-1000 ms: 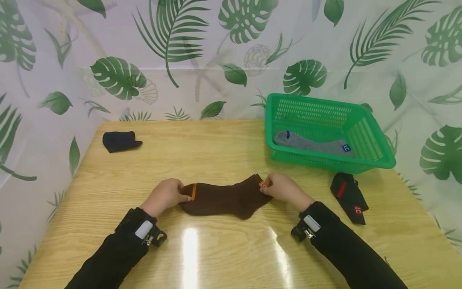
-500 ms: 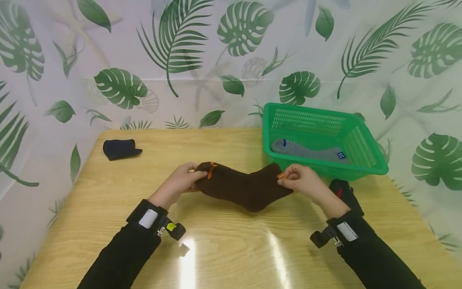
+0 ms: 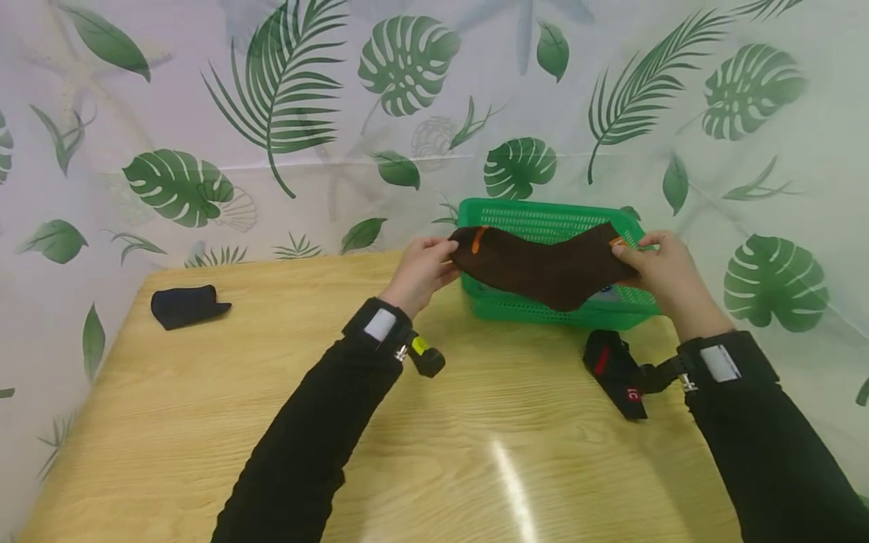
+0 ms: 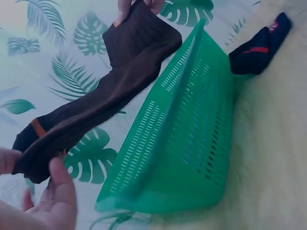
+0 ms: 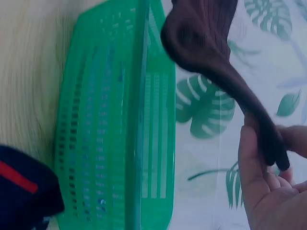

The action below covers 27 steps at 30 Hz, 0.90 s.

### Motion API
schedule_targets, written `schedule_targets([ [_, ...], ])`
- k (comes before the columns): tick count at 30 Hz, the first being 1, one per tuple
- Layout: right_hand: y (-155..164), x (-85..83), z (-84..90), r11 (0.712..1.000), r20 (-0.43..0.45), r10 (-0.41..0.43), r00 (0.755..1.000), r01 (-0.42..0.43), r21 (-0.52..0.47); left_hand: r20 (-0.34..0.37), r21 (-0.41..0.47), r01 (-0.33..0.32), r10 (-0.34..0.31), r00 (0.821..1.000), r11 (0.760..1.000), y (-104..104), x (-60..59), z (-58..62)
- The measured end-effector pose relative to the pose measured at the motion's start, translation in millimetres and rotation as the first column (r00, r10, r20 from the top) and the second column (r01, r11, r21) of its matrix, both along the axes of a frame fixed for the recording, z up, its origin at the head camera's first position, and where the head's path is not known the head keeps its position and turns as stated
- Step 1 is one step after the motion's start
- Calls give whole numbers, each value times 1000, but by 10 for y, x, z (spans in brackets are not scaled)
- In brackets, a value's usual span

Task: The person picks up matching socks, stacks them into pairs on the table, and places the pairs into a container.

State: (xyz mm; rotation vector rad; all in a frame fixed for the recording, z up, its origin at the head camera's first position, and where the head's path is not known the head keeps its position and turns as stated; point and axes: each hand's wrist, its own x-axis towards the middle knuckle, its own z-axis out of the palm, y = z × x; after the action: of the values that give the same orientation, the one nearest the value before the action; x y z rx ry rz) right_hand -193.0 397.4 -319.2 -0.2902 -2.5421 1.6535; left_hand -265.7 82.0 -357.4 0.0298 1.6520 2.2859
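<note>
A dark brown sock (image 3: 543,264) with an orange stripe near one end and an orange mark at the other stretches between my two hands. It is held up over the green basket (image 3: 489,309), sagging a little in the middle. My left hand (image 3: 422,273) pinches the striped end between thumb and fingers. At the opposite end, my right hand (image 3: 661,268) pinches the sock beside the orange mark. The right wrist view shows that sock end folded between thumb and fingers. Most of the grey sock (image 3: 606,292) inside the basket is hidden behind the brown one.
A black sock (image 3: 614,373) with a red stripe and red label lies in front of the basket, close to my right wrist. Far left on the wooden table (image 3: 305,339) is a dark navy sock (image 3: 188,305). A leaf-patterned sheet hangs behind the table.
Both hands have lifted the brown sock off the table and carried it right and away from me, over the basket. The head view has turned to the right.
</note>
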Motion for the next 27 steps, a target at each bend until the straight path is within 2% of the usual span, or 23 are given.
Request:
schedule_targets([
  [4, 129, -88, 6, 996, -30, -77, 997, 78, 37, -105, -37, -105, 101, 989, 994, 384, -143, 49],
  [6, 174, -147, -50, 989, -47, -123, 991, 127, 80, -197, -140, -162, 133, 971, 977, 552, -186, -1],
  [7, 191, -182, -92, 984, -56, -148, 987, 153, 91, -258, -211, -192, 135, 957, 958, 628, -202, -38],
  [9, 211, -246, -198, 972, -74, -201, 977, 209, 111, -376, -370, -258, 110, 920, 893, 765, -228, -130],
  [12, 223, -306, -370, 954, -84, -237, 968, 248, 168, -515, -571, -352, 9, 857, 742, 933, -253, -256],
  [14, 188, -345, -470, 945, -78, -232, 970, 243, 220, -546, -654, -377, -65, 835, 656, 979, -267, -325],
  [17, 165, -373, -581, 928, -55, -221, 974, 227, 295, -537, -756, -370, -189, 822, 540, 1035, -272, -378],
  [20, 177, -382, -655, 888, -59, -249, 967, 252, 384, -505, -838, -360, -331, 797, 410, 1097, -269, -406],
  [22, 181, -383, -690, 864, -71, -259, 963, 264, 430, -472, -873, -351, -404, 784, 339, 1134, -263, -416],
  [24, 179, -386, -713, 847, -86, -260, 962, 270, 458, -435, -897, -335, -447, 782, 288, 1165, -261, -427],
  [27, 178, -395, -729, 845, -104, -243, 965, 263, 466, -391, -919, -310, -475, 788, 243, 1197, -271, -430],
])
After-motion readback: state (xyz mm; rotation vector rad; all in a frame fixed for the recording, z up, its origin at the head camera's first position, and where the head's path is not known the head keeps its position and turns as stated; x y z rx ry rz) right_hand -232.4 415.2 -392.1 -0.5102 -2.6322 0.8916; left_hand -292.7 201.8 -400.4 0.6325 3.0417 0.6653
